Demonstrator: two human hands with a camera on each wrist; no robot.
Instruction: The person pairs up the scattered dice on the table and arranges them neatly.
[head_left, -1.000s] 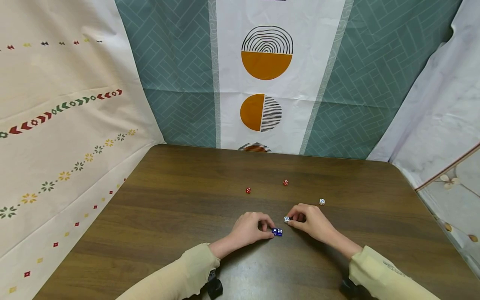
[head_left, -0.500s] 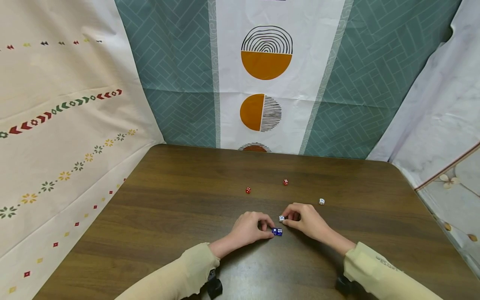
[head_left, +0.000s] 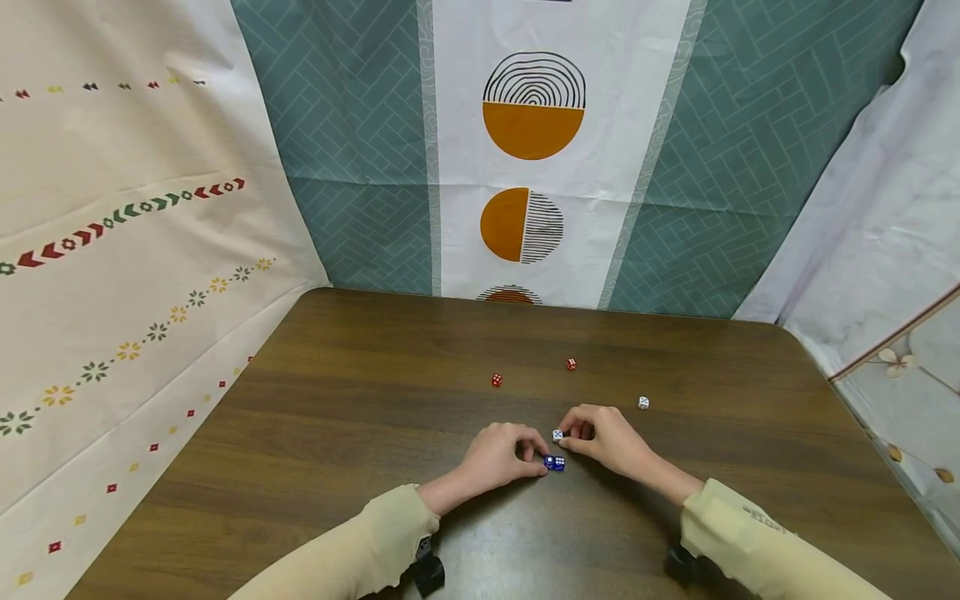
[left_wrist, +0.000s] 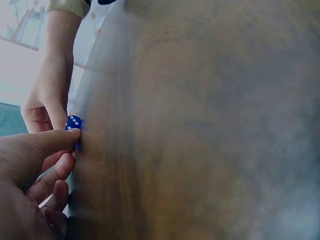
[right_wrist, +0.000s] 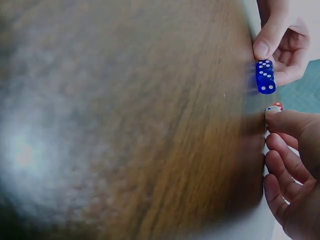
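Note:
Two blue dice (head_left: 555,463) sit side by side on the brown table in front of me. My left hand (head_left: 501,454) pinches the nearer-left one between thumb and index finger. Seen from the right wrist, the blue dice (right_wrist: 266,76) form a short row off the left thumb tip. Just beyond them, my right hand (head_left: 606,437) holds a white die (head_left: 557,436) by thumb and forefinger, close over the tabletop. In the right wrist view its thumb hides most of that white die (right_wrist: 274,108).
Farther back on the table (head_left: 360,400) lie two red dice, one to the left (head_left: 497,380) and one red die (head_left: 571,364) to the right. Another white die (head_left: 643,403) rests beyond my right hand. Patterned cloths hang behind and at both sides.
The right hand has shifted left with the white die, bringing it from the right of the blue dice to just behind them. The left hand and blue dice have stayed put.

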